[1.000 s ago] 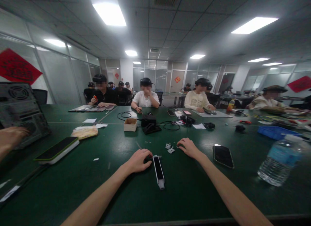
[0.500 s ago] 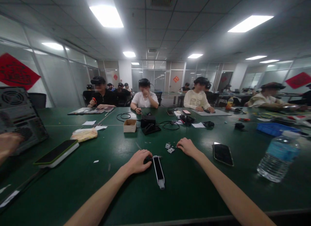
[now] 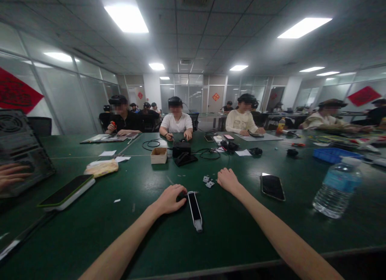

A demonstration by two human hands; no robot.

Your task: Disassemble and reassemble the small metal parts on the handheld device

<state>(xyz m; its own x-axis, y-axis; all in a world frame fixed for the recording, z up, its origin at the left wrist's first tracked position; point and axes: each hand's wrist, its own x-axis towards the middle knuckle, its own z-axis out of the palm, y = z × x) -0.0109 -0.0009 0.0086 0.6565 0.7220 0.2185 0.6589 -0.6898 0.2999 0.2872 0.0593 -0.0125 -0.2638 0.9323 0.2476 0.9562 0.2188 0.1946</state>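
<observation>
Curling left hand beside white device | right hand open near metal pieces

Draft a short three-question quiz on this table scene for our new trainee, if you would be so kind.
1. Which item lies nearest the outer side of the right hand? A: a black smartphone; B: a cardboard box; C: a water bottle.
2. True or false: the small metal parts lie between the left hand and the right hand.
3. What is the item with a round fan grille at the far left of the table?

Key: 1. A; 2. True; 3. A desktop computer case.
</observation>
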